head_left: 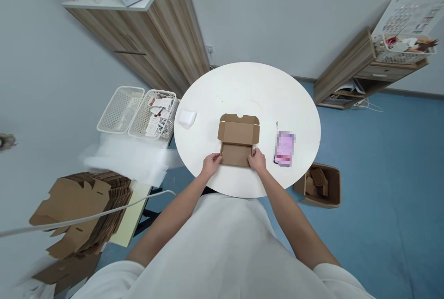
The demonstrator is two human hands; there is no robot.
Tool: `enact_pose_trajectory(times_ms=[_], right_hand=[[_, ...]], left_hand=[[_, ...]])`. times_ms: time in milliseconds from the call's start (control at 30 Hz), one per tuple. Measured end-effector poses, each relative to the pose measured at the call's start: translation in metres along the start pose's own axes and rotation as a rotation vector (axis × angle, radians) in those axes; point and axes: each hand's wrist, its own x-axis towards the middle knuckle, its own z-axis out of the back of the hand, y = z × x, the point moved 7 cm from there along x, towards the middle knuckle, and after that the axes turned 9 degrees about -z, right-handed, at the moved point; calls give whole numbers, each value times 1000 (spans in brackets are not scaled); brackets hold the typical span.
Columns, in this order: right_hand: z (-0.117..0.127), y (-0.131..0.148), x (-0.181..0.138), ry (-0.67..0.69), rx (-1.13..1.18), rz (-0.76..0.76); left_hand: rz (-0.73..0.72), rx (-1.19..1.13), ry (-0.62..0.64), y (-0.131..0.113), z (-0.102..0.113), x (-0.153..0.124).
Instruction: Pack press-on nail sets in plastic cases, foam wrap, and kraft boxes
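Observation:
A brown cardboard mailer box [237,154] lies near the front of the round white table [239,90], its lid [239,132] folded back with the side flaps spread. No contents show inside it. My left hand [211,165] pinches the box's left wall near the front corner. On the opposite side, my right hand [257,160] grips the right wall, its thumb over the edge. To the right on the tabletop is a blurred pink and purple item [285,148]. A white folded piece of soft packing material [187,118] rests at the table's left.
Left of the table are two white baskets [120,110], one holding paper slips, above white foam sheets [128,155] and stacked flat cardboard [83,206]. A white cable [104,215] crosses there. A carton [322,185] with cardboard pieces stands on the floor at right.

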Motion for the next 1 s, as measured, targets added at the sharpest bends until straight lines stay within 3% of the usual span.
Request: enact_pose_trajectory(times_ms=[167, 433, 533, 700, 1000], right_hand=[[4, 0, 3, -21, 34, -42], [10, -13, -12, 73, 163, -26], [11, -21, -24, 63, 269, 12], [-6, -26, -39, 170, 527, -6], [-3, -31, -33, 76, 608, -8]], left_hand=[[-21, -1, -18, -6, -2, 7], [-14, -80, -22, -5, 4, 2], [-28, -151, -23, -1, 5, 0], [-106, -276, 49, -1, -5, 2], [-151, -313, 105, -3, -15, 13]])
